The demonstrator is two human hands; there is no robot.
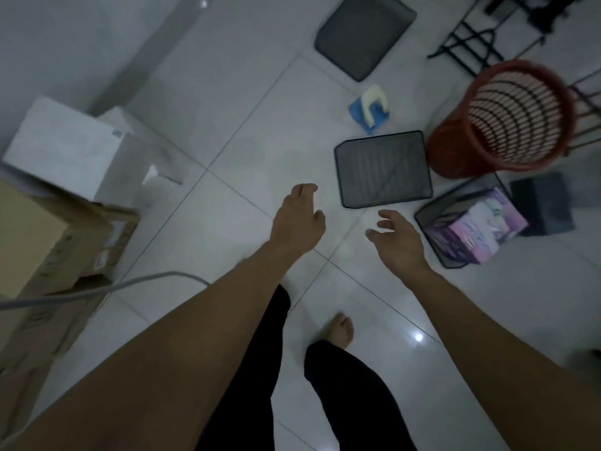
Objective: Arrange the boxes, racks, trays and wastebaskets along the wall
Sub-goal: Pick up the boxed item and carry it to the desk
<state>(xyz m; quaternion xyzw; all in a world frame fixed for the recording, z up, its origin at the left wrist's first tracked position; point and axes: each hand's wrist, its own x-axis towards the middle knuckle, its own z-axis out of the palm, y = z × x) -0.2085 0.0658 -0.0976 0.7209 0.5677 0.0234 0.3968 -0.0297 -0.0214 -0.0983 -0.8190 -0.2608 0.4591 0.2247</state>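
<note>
cardboard box (48,242): brown corrugated, sitting far left against the wall; small labels on its side, too blurred to read.
white box (65,148): smooth, rectangular, standing just behind the cardboard one, near the wall; small blue mark at a top corner, unreadable.
cable (107,286): grey, round, running across the lower left over the cardboard box.
floor (227,125): glossy pale tiles, thin dark grout lines, reflecting a light spot.
left hand (297,222): hovering over bare tile, fingers loosely curled, grasping nothing.
right hand (398,244): hovering beside it, fingers spread and relaxed, grasping nothing, near the mesh trays.
flat tray (383,169): black wire mesh, rectangular, lying flat just ahead of both hands, holding nothing.
far tray (364,35): same dark mesh, rounded corners, lying well apart at the top.
blue-and-cream item (372,109): lying between the two trays; cannot tell what it is.
tilted tray (432,222): black mesh, holding a pink-purple printed box (478,229); print unreadable.
wastebasket (500,118): red plastic, round, slotted lattice wall, standing upright, just beside the flat tray.
rack (468,43): black metal bars, top right.
</note>
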